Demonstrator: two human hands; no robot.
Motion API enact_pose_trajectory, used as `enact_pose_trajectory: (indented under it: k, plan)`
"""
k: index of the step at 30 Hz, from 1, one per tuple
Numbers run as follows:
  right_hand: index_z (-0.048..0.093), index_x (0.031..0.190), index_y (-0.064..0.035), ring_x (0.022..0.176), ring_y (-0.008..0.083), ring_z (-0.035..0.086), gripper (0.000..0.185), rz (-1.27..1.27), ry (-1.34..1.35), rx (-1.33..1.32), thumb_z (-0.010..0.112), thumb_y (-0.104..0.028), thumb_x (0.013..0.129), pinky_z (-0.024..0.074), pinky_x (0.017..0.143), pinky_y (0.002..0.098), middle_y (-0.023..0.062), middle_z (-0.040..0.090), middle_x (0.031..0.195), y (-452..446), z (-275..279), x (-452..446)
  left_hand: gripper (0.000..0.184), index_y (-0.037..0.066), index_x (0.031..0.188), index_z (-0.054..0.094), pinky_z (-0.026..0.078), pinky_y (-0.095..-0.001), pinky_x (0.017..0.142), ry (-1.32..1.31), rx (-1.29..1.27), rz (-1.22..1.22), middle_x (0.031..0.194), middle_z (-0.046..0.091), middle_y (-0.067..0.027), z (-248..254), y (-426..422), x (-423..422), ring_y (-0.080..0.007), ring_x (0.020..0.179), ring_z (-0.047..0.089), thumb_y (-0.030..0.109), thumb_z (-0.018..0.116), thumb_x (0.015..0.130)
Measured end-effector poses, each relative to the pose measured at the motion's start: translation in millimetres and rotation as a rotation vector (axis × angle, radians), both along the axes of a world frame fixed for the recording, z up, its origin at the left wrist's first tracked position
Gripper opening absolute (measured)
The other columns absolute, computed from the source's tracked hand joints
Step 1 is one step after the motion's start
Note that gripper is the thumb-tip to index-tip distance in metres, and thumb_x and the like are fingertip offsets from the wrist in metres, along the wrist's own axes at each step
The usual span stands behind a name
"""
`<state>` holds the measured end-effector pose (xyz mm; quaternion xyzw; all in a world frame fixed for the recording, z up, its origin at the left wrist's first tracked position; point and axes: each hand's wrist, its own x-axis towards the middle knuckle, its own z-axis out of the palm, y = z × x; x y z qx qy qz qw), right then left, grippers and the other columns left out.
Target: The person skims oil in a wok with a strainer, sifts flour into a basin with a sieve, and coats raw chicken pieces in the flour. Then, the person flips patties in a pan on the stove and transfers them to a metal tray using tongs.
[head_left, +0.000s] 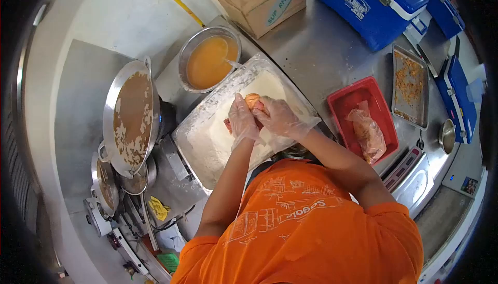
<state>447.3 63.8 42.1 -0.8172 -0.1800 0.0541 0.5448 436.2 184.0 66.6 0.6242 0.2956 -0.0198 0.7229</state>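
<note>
Both my hands wear clear plastic gloves and meet over a metal tray [194,162] of white flour [272,84]. Between them is an orange-pink piece of raw chicken [252,100], partly hidden by the fingers. My left hand [243,119] is closed on its near left side. From the right, my right hand [277,117] grips the same piece with bent fingers. A darker reddish bit of meat [227,125] shows beside my left hand, low over the flour; I cannot tell whether it is a separate piece.
A bowl of orange-brown liquid [207,63] stands behind the tray. Left is a large wok of oil [132,118] on a burner. To the right are a red tub [337,105] with bagged meat [367,133], a crumb-strewn tray [410,86], a scale [403,167] and blue coolers [363,6].
</note>
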Motion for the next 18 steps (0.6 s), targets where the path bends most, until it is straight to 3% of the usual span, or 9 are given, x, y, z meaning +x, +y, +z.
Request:
enact_pose_trajectory:
  k: [3, 5, 6, 8, 11, 12, 15, 16, 18]
  plan:
    - [0.06, 0.095, 0.002, 0.074, 0.0406, 0.063, 0.037, -0.139, 0.13, 0.106, 0.052, -0.034, 0.091, 0.0498, 0.071, 0.044, 0.0218, 0.065, 0.077, 32, -18, 4, 0.043, 0.005, 0.099, 0.062, 0.048, -0.0317, 0.06, -0.182, 0.252, 0.073, 0.083, 0.064, -0.0063, -12, 15, 1, -0.0152, 0.071, 0.059, 0.043, 0.043, 0.099]
    - [0.06, 0.095, 0.0013, 0.075, 0.0412, 0.063, 0.036, -0.044, 0.353, 0.099, 0.051, -0.033, 0.091, 0.0499, 0.072, 0.0435, 0.0219, 0.065, 0.08, 38, -10, 15, 0.043, 0.004, 0.098, 0.062, 0.048, -0.0326, 0.059, -0.187, 0.542, 0.097, 0.086, 0.065, -0.0076, -11, 20, 0, -0.0157, 0.071, 0.059, 0.043, 0.043, 0.099]
    - [0.06, 0.095, 0.001, 0.076, 0.0415, 0.062, 0.035, 0.006, 0.465, 0.091, 0.051, -0.033, 0.091, 0.05, 0.073, 0.0433, 0.0219, 0.065, 0.082, 40, -6, 18, 0.043, 0.003, 0.099, 0.061, 0.049, -0.0325, 0.063, -0.112, 0.427, 0.149, 0.09, 0.064, -0.0094, -11, 21, -1, -0.0161, 0.075, 0.06, 0.042, 0.043, 0.1]
    - [0.061, 0.094, 0.0, 0.076, 0.0402, 0.063, 0.034, -0.114, 0.167, 0.137, 0.051, -0.033, 0.091, 0.0501, 0.073, 0.0437, 0.0223, 0.066, 0.084, 48, 5, 13, 0.042, 0.001, 0.102, 0.06, 0.051, -0.0323, 0.069, 0.036, 0.191, 0.248, 0.099, 0.063, -0.0129, -11, 21, -4, -0.0169, 0.084, 0.062, 0.039, 0.042, 0.101]
    - [0.062, 0.091, -0.0014, 0.077, 0.0382, 0.064, 0.031, -0.196, -0.184, 0.021, 0.052, -0.031, 0.091, 0.0504, 0.072, 0.0448, 0.0225, 0.065, 0.083, 61, -6, 5, 0.044, 0.001, 0.109, 0.057, 0.05, -0.0352, 0.082, 0.19, 0.174, 0.134, 0.112, 0.06, -0.0133, -38, 26, -7, -0.0201, 0.099, 0.059, 0.04, 0.04, 0.101]
    - [0.062, 0.09, -0.0019, 0.077, 0.0375, 0.065, 0.03, -0.208, -0.28, -0.05, 0.052, -0.031, 0.091, 0.0505, 0.072, 0.0452, 0.0226, 0.065, 0.083, 66, -16, 3, 0.047, 0.002, 0.114, 0.056, 0.05, -0.0353, 0.087, 0.12, 0.008, 0.226, 0.111, 0.062, -0.0109, -46, 25, -15, -0.0218, 0.101, 0.059, 0.044, 0.038, 0.101]
    - [0.061, 0.084, -0.0022, 0.073, 0.0383, 0.063, 0.027, -0.071, -0.216, -0.077, 0.055, -0.027, 0.092, 0.0498, 0.067, 0.046, 0.0212, 0.063, 0.074, 67, 34, -4, 0.051, 0.003, 0.122, 0.053, 0.05, -0.0358, 0.091, 0.014, -0.526, 0.405, 0.111, 0.061, -0.0104, -43, 32, -12, -0.0219, 0.102, 0.058, 0.047, 0.038, 0.1]
    - [0.061, 0.082, -0.002, 0.074, 0.0385, 0.063, 0.027, -0.018, -0.21, -0.081, 0.055, -0.026, 0.092, 0.0497, 0.067, 0.0461, 0.0213, 0.063, 0.075, 69, 33, -3, 0.05, 0.005, 0.123, 0.053, 0.048, -0.0365, 0.095, -0.113, -0.556, 0.317, 0.111, 0.061, -0.0083, -100, 56, -11, -0.021, 0.104, 0.058, 0.048, 0.041, 0.1]
    - [0.061, 0.079, -0.0015, 0.074, 0.0387, 0.063, 0.027, 0.061, -0.191, -0.098, 0.055, -0.024, 0.091, 0.0496, 0.068, 0.0463, 0.0216, 0.063, 0.075, 69, 27, 1, 0.046, 0.006, 0.122, 0.052, 0.048, -0.0357, 0.095, -0.26, -0.399, 0.117, 0.11, 0.061, -0.0068, -75, 63, -17, -0.0206, 0.104, 0.058, 0.045, 0.043, 0.099]
